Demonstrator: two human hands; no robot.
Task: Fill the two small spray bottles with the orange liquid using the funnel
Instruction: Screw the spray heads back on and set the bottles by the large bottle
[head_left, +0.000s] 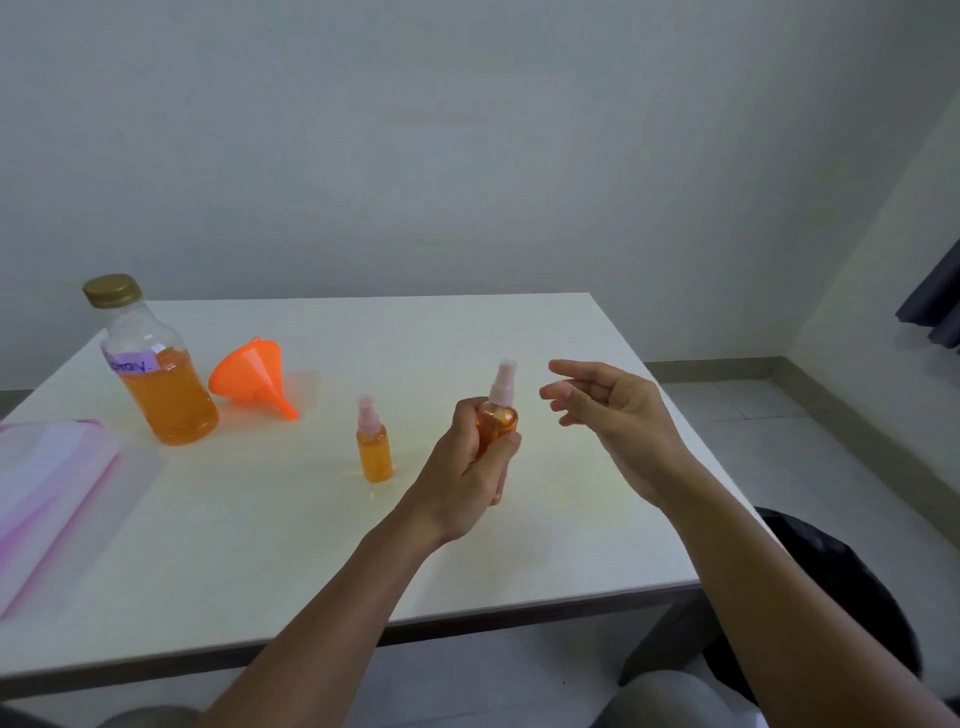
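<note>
The left hand (470, 462) is wrapped around the body of one small spray bottle (497, 415), fingers closed on it and holding it clear of the table (519, 545), tilted slightly with its pale pump top (504, 384) uppermost. The bottle shows orange liquid through the plastic and its pump top appears seated. The right hand (608, 410) hangs just beside the pump top, fingers loosely spread and curled, touching nothing.

The second spray bottle (374, 449) stands upright on the table to the left of the held one, also orange inside and capped with its pump. Further left, the orange funnel (252, 376) lies on its side, spout pointing toward the person, just beside the large bottle (156, 374). That large bottle stands upright, lid (111, 290) on, roughly half full of orange liquid, with a purple label. A translucent pink-tinted container (57, 493) sits at the table's left edge.

Judging from both small bottles being filled and capped, the task looks near its end; setting the held bottle down seems to remain.

Risks from here: a pump top not fully screwed would leak if the bottle tips further. A narrow, light bottle set down off-vertical could topple and knock its neighbour. A small wet-looking glint near the standing bottle's base may be spilled liquid, which would make the surface slippery.
</note>
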